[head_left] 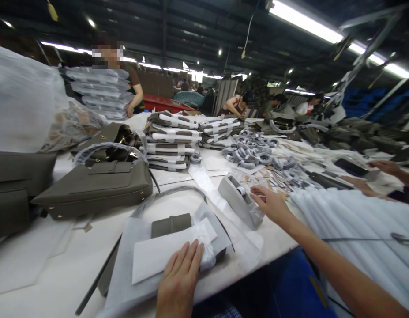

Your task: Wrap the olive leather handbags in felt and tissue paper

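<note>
My left hand [181, 274] lies flat, fingers together and stretched out, on a white foam sheet [151, 254]. Under that sheet is a handbag, mostly covered by translucent wrapping [121, 276]; its dark olive strap tab [171, 224] shows above the sheet, and a plastic-wrapped handle [187, 189] arches behind. My right hand [272, 205] reaches to a grey tape dispenser [232, 201], its fingers extended beside the tape roll. Whether the fingertips touch the tape cannot be made out. Nothing shows in that hand.
An olive handbag [101, 190] lies to the left, near stacked wrapped bags [171, 141]. Grey wrapped rings [250, 150] and paper scraps [267, 179] lie behind the dispenser. White foam sheets [356, 216] pile at right, near another person's hand [386, 167]. A co-worker [134, 88] stands across.
</note>
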